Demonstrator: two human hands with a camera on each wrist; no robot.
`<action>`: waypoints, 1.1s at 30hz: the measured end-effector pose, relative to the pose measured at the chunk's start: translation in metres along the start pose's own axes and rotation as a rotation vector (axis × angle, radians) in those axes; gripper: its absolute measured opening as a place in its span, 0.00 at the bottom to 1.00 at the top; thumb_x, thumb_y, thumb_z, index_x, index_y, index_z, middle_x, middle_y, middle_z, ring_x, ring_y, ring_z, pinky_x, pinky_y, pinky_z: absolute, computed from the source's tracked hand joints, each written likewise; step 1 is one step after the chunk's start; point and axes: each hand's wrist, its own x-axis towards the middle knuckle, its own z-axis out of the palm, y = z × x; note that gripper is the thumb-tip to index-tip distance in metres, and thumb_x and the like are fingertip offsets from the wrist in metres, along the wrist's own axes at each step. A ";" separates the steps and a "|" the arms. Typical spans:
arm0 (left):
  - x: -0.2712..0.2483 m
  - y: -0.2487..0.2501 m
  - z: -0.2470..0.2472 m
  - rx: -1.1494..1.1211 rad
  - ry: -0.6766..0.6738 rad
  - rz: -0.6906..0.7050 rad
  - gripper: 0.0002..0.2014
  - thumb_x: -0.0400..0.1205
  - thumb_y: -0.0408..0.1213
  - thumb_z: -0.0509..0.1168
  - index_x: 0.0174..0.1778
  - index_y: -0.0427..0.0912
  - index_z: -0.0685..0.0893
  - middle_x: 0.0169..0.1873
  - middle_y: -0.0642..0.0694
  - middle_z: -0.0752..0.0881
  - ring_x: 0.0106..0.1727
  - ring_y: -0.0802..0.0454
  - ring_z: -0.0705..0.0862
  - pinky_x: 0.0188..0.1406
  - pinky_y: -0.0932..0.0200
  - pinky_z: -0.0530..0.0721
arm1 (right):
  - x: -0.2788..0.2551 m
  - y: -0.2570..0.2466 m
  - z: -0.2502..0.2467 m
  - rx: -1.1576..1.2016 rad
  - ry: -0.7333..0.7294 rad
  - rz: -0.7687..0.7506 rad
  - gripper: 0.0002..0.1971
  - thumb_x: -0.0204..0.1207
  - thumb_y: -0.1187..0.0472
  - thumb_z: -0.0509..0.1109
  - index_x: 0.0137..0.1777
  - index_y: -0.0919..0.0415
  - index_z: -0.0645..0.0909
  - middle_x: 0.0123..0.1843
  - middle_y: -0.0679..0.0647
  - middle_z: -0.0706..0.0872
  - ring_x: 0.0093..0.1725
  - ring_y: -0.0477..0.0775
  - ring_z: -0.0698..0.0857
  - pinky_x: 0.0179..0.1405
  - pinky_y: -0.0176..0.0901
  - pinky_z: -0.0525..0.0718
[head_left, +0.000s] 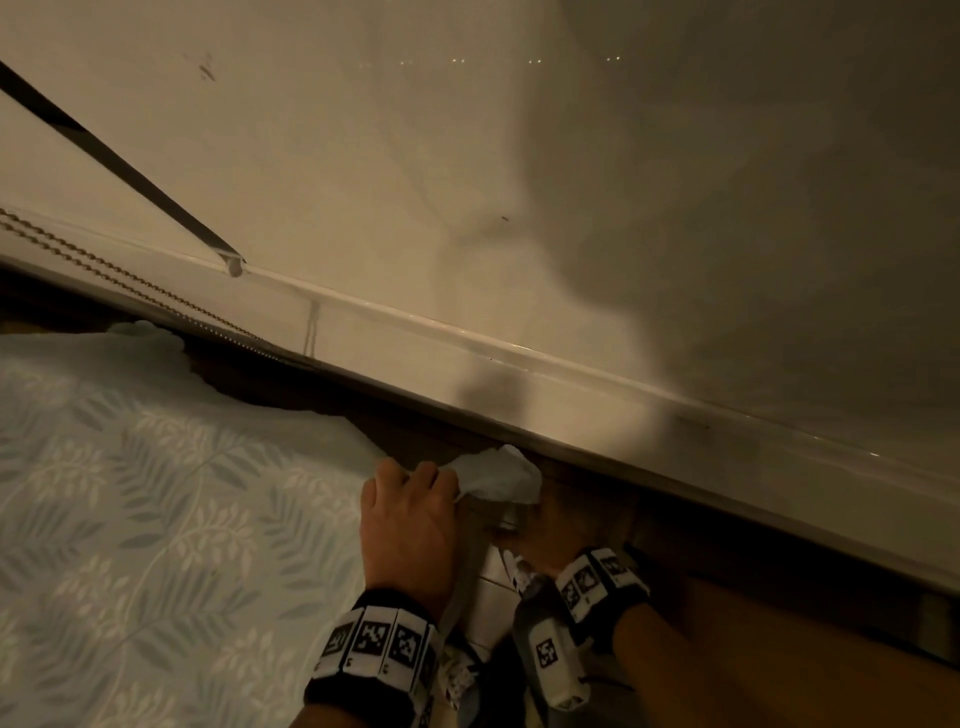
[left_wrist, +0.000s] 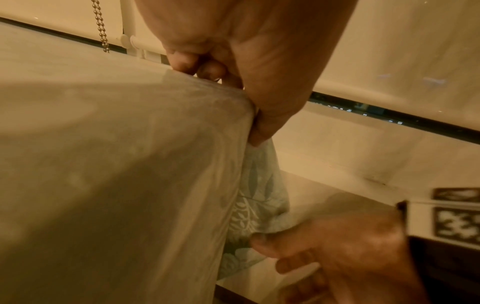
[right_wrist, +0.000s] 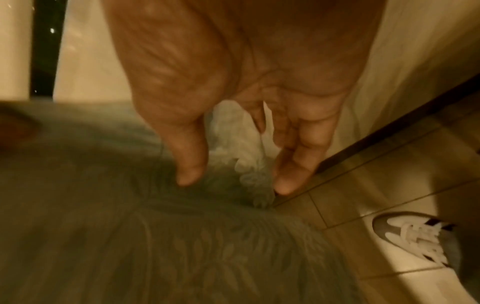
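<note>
The left hand (head_left: 410, 525) pinches the bunched corner (head_left: 498, 478) of the leaf-print sheet (head_left: 156, 493) at the bed's edge by the wall (head_left: 363, 156); the right hand (left_wrist: 337, 246), fingers loose and holding nothing, sits just below that corner.

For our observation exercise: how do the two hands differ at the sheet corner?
The left hand curls its fingers round the sheet atop the corner; the right hand sits lower, fingers straighter. The left is lit, the right shadowed. Both wear tagged wristbands.
</note>
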 end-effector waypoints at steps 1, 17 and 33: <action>0.000 -0.001 0.001 -0.006 0.014 0.003 0.07 0.71 0.43 0.77 0.35 0.48 0.86 0.32 0.50 0.85 0.38 0.44 0.78 0.35 0.51 0.75 | 0.006 -0.003 0.010 0.058 0.022 -0.037 0.35 0.64 0.53 0.84 0.70 0.52 0.75 0.62 0.49 0.85 0.57 0.51 0.87 0.50 0.41 0.87; 0.001 0.001 -0.006 -0.001 -0.078 -0.002 0.08 0.71 0.46 0.75 0.33 0.48 0.85 0.31 0.50 0.85 0.38 0.42 0.79 0.34 0.48 0.78 | 0.028 0.051 -0.062 -0.060 0.314 0.434 0.26 0.87 0.46 0.56 0.80 0.59 0.65 0.81 0.62 0.68 0.77 0.63 0.71 0.70 0.47 0.76; -0.180 -0.031 -0.035 -0.444 -0.135 0.128 0.14 0.83 0.49 0.58 0.59 0.53 0.85 0.60 0.50 0.86 0.49 0.50 0.86 0.47 0.54 0.88 | -0.104 0.030 -0.067 -0.701 0.140 0.085 0.05 0.82 0.57 0.64 0.54 0.52 0.80 0.55 0.57 0.85 0.54 0.61 0.84 0.56 0.53 0.82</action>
